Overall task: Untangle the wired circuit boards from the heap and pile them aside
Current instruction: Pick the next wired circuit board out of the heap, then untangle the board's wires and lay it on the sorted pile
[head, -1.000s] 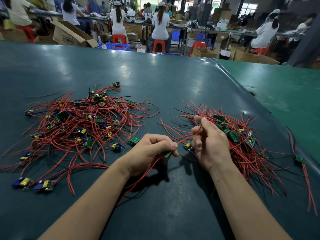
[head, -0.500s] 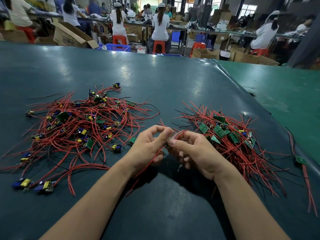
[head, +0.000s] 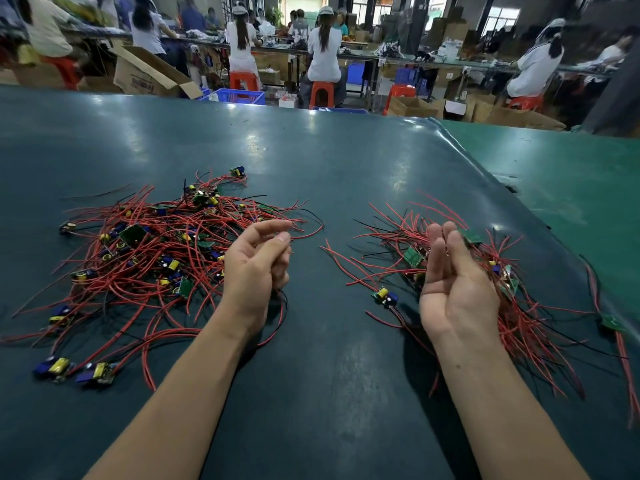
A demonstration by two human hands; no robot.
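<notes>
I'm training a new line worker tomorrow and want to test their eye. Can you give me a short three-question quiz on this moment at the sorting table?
1. True or false: the right hand is gripping a circuit board.
2. Which side of the table holds the larger tangled heap? A) the person's left B) the person's right C) the far edge
3. Fill in: a lone board with a yellow part lies just to the ____ of the right hand, at the edge of the sorted pile.

Key: 1 false, its fingers are straight and the palm is empty. 2 A. 3 left.
</notes>
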